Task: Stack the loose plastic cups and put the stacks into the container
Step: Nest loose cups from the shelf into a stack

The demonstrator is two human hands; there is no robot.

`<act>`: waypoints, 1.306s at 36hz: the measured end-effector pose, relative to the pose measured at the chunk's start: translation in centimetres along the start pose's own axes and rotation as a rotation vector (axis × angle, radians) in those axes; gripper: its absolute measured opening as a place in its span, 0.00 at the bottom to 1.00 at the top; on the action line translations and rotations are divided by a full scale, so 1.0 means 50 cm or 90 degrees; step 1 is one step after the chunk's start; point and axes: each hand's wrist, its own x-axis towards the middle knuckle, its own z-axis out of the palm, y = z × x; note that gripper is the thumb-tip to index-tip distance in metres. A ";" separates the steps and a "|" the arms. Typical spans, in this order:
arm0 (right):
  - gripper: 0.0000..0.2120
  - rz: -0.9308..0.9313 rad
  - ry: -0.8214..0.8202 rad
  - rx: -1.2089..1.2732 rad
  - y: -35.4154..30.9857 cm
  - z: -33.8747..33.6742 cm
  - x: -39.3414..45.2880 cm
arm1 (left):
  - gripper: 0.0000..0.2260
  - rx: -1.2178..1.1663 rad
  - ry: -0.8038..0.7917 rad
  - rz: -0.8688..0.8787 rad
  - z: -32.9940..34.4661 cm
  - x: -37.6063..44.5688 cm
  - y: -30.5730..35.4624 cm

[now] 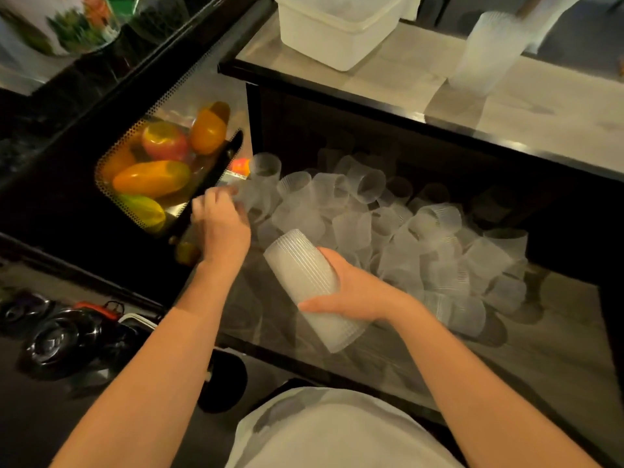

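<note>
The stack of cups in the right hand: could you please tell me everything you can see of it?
The stack of cups is a nested column of translucent, frosted plastic cups with fine ribbed walls. It lies tilted, one end up toward the loose cups and the other down toward the person. The right hand grips it round the middle, thumb across the near side. It is held above the lower shelf. Which end is the open one cannot be told.

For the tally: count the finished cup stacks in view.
2: one stack gripped in the right hand, another stack standing on the upper counter. More may be hidden.
</note>
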 end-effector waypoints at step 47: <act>0.47 0.085 0.008 0.185 0.177 0.006 -0.155 | 0.13 -0.591 -0.401 0.019 -0.035 -0.256 0.198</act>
